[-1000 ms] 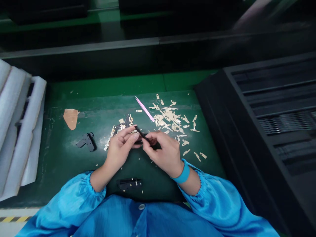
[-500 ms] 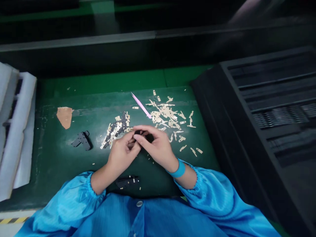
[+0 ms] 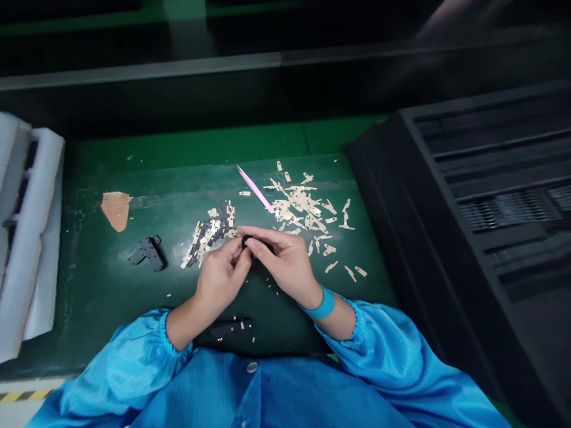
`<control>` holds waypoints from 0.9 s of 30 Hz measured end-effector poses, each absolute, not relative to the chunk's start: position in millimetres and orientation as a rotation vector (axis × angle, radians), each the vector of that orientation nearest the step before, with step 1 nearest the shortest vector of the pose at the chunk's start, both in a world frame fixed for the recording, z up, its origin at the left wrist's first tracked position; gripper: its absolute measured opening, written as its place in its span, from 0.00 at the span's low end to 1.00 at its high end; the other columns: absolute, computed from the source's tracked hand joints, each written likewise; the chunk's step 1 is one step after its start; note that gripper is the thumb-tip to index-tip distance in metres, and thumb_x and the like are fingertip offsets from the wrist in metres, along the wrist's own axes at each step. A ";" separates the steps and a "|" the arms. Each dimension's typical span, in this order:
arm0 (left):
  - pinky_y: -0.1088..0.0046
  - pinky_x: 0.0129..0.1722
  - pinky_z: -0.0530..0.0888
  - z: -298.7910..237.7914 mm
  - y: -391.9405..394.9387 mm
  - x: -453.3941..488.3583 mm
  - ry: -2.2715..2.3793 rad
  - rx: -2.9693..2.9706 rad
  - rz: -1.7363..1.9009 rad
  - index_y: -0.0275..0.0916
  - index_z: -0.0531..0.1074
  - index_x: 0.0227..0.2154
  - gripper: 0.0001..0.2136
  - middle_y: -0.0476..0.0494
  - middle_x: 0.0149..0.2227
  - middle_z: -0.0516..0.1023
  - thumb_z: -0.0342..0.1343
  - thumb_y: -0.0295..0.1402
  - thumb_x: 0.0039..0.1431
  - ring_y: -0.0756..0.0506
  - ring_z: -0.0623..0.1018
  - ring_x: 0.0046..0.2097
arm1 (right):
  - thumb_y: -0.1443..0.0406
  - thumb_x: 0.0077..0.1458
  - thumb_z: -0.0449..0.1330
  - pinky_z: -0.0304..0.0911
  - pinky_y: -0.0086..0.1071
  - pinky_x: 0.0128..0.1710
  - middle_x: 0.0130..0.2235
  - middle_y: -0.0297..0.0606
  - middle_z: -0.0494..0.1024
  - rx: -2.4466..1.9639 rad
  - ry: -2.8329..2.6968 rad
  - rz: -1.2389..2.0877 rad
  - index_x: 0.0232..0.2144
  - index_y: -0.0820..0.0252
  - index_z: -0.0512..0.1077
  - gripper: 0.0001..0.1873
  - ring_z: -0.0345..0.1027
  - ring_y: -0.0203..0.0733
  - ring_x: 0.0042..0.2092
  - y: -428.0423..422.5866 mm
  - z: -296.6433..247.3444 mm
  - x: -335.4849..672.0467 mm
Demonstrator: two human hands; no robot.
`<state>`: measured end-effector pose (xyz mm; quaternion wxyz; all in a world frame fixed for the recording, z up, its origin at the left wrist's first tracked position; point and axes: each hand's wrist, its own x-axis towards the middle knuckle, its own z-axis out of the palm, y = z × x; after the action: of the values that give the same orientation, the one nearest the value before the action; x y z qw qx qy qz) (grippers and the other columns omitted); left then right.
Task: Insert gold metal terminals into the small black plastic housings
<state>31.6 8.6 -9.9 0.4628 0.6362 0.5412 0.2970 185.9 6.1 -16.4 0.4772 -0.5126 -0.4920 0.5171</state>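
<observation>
My left hand (image 3: 222, 274) and my right hand (image 3: 285, 261) meet over the green mat (image 3: 111, 279), fingertips pinched together on a small black part (image 3: 247, 241), mostly hidden by the fingers. Just beyond the left hand lies a heap of small black and beige pieces (image 3: 209, 233). Beyond the right hand spreads a scatter of beige strips (image 3: 307, 208), with pink tweezers (image 3: 255, 189) lying at its left edge. Another black part (image 3: 231, 327) lies close to my body, between the forearms. My right wrist wears a blue band (image 3: 322, 305).
A black bracket (image 3: 148, 252) lies left of my hands, and a brown paper scrap (image 3: 116, 208) farther left. White foam trays (image 3: 24, 238) stand at the left edge. Large black slotted trays (image 3: 491, 196) fill the right. A dark rail (image 3: 178, 71) crosses the back.
A second ago my right hand held a thin dark strip angled up between the hands. Both hands have closed in on each other and now pinch one small black part together.
</observation>
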 end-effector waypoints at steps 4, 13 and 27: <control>0.74 0.25 0.59 -12.5 6.6 32.6 1.321 1.563 0.728 0.40 0.70 0.30 0.09 0.54 0.22 0.65 0.52 0.35 0.67 0.51 0.64 0.23 | 0.66 0.60 0.64 0.80 0.40 0.48 0.45 0.34 0.86 -1.277 -1.179 1.244 0.46 0.51 0.82 0.13 0.82 0.43 0.45 6.3 -18.6 185.0; 0.75 0.25 0.62 -11.6 4.9 34.6 1.371 1.692 0.727 0.39 0.73 0.34 0.08 0.53 0.22 0.69 0.52 0.34 0.67 0.51 0.68 0.23 | 0.68 0.59 0.61 0.79 0.36 0.45 0.43 0.34 0.87 -1.309 -1.203 1.173 0.44 0.54 0.83 0.13 0.82 0.40 0.43 4.3 -17.1 181.0; 0.76 0.31 0.74 -12.4 14.8 33.8 1.160 1.449 0.834 0.38 0.76 0.40 0.08 0.49 0.29 0.79 0.54 0.35 0.67 0.48 0.79 0.31 | 0.65 0.59 0.62 0.77 0.39 0.50 0.46 0.37 0.85 -1.226 -1.163 1.220 0.45 0.53 0.79 0.12 0.80 0.42 0.48 10.0 -21.5 185.5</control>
<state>33.8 14.8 -12.4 0.5257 0.6056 0.4850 0.3487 185.5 10.0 -21.5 0.5043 -0.5080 -0.4819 0.5053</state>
